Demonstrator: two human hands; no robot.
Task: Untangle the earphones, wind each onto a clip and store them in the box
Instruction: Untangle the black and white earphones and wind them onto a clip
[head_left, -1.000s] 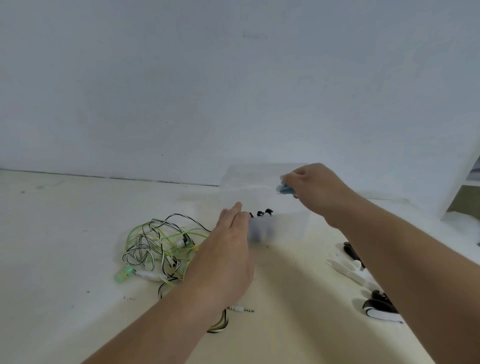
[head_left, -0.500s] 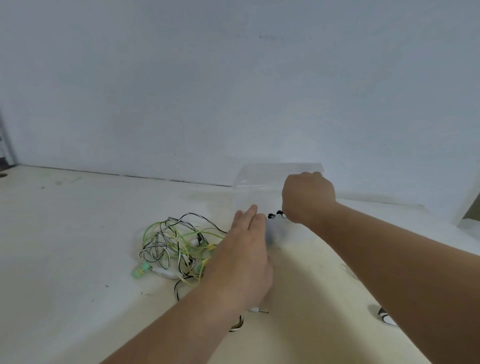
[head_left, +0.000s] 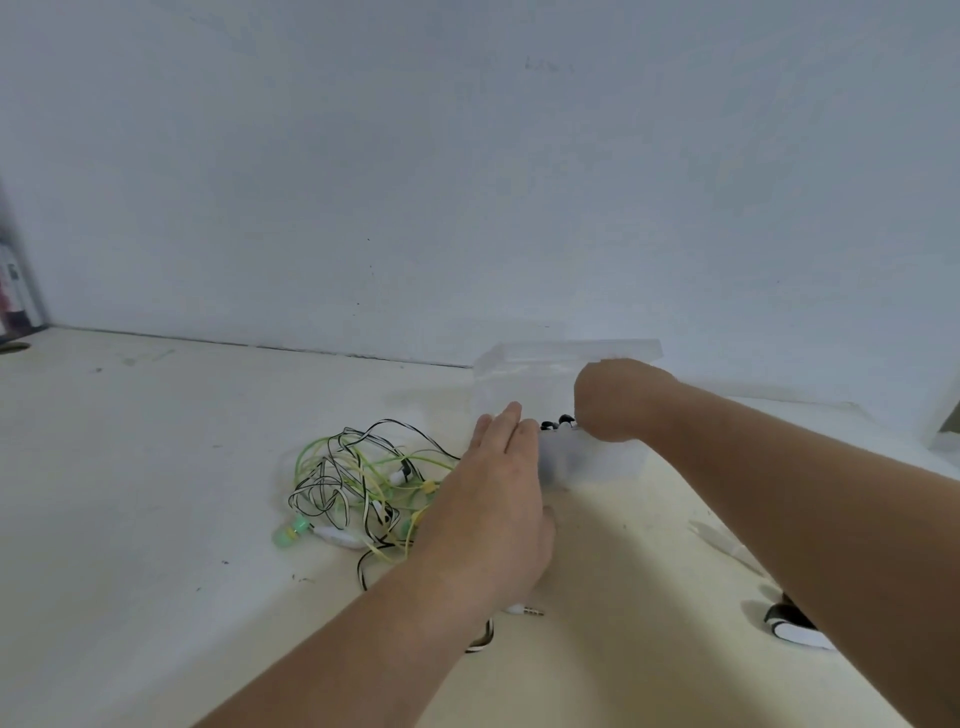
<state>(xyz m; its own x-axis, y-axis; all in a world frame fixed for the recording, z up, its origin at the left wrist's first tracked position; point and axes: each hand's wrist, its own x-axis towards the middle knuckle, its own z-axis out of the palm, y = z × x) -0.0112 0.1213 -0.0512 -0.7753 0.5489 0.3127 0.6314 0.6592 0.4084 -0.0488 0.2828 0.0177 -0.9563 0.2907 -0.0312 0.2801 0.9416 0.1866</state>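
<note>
Head view, aimed rather high. Behind everything, bare pale wall (head_left: 467, 182); at far left some shelf edge (head_left: 15, 296), too blurred to read. Below, off-white table (head_left: 130, 493), scuffed and spotted, smooth by the look, so probably little grip for light things.

Near the wall, clear plastic box (head_left: 613, 462), open on top. Seems light, and likely to slide or tip if pushed too hard from one side only. Flat against its left wall, left hand (head_left: 498, 499), fingers straight and pressed together, apparently steadying. Down over the rim, right hand (head_left: 618, 400), knuckles up, fingers hidden inside. Impossible to tell whether pinching something or holding nothing. Probably storing one wound earphone. Two black earbuds (head_left: 558, 422) visible at the box, just beside this hand.

Left of the box, tangle of green, yellow and black-white earphones (head_left: 358, 483), not yet separated. Easy to catch with the left wrist and pull tighter. Partly under the right forearm, black-and-white clip (head_left: 795, 629), easily swept aside when drawing the arm back. Under the left wrist, small jack plug (head_left: 527, 609), loose on the table.
</note>
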